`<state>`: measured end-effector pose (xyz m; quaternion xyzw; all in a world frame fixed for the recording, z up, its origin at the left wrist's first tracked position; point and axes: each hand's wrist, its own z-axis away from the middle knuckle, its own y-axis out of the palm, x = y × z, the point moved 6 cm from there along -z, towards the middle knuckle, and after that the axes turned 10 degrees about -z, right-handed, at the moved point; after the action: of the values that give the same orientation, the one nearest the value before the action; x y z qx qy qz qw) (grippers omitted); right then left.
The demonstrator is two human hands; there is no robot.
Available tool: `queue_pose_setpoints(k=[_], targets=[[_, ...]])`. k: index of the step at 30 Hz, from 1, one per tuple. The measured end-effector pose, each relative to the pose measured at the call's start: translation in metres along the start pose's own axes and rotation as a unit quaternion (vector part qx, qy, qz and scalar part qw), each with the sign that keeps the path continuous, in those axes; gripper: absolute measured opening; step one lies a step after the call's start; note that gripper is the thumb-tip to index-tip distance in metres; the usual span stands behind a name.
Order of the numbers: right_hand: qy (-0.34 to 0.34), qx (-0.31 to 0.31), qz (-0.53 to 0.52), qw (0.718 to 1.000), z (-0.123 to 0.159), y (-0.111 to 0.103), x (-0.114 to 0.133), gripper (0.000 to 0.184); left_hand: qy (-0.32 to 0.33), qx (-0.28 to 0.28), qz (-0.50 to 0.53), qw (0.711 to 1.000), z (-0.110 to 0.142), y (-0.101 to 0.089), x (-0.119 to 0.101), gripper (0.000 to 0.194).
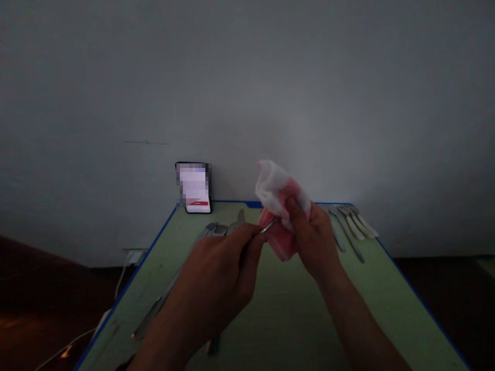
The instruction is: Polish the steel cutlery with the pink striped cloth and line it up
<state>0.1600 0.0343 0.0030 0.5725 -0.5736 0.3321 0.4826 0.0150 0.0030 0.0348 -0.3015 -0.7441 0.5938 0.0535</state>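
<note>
My left hand [220, 268] pinches the thin handle of a metal piece of cutlery [269, 225] between thumb and fingers. The other end of the cutlery runs into a pink and white cloth [273, 183], so I cannot tell its kind. My right hand [315, 237] is closed on the cloth, thumb on top, around that covered end. Both hands are raised over the middle of the green table. Behind and below my left hand lie several pieces of cutlery, among them a spoon [220, 230] and a knife [241, 216], partly hidden by the hand and forearm.
On the right of the green table [294, 319] several utensils [356, 224] lie side by side, some with pale handles. A lit phone [197, 190] leans against the grey wall [247, 93] at the back left. A white cable [122, 273] hangs beyond the table's left edge.
</note>
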Motion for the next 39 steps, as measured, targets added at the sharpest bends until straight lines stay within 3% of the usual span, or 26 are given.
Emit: queue_pose_setpoints(k=[4,6,9,11,14,19,23,28,33,39], targets=[[0.045,0.161,0.091,0.982,-0.005,-0.010,-0.004,0.031,0.013,0.037,-0.018,0.999,0.002,0.002,0.004,0.027],[0.032,0.176,0.159,0.971,-0.007,-0.018,-0.001,0.029,0.013,0.057,-0.025,0.998,0.002,0.005,0.005,0.028],[0.012,0.087,0.189,0.978,-0.011,-0.029,0.005,0.034,0.002,0.077,-0.025,0.997,0.000,0.008,0.006,0.027],[0.025,0.018,0.150,0.988,-0.011,-0.032,0.005,0.044,-0.008,0.084,-0.023,0.996,-0.002,0.009,0.008,0.027],[0.037,-0.035,0.069,0.996,-0.011,-0.031,-0.004,0.036,-0.020,0.085,-0.027,0.996,-0.003,0.010,0.010,0.029],[0.097,-0.030,-0.155,0.983,-0.016,-0.023,-0.030,0.022,-0.042,0.078,-0.039,0.995,-0.006,0.010,0.014,0.031],[0.103,-0.008,-0.246,0.964,-0.019,-0.011,-0.031,0.025,-0.067,0.055,-0.043,0.995,-0.010,0.010,0.017,0.031],[0.137,0.033,-0.299,0.944,-0.012,0.005,-0.027,0.033,-0.062,0.038,-0.031,0.997,-0.012,0.012,0.016,0.031],[0.178,0.036,-0.355,0.917,-0.006,0.011,-0.037,0.022,-0.054,0.071,-0.047,0.995,-0.013,0.026,0.013,0.029],[0.170,-0.024,-0.270,0.947,-0.004,0.008,-0.061,0.022,-0.025,0.092,-0.045,0.994,-0.015,0.036,0.010,0.030]])
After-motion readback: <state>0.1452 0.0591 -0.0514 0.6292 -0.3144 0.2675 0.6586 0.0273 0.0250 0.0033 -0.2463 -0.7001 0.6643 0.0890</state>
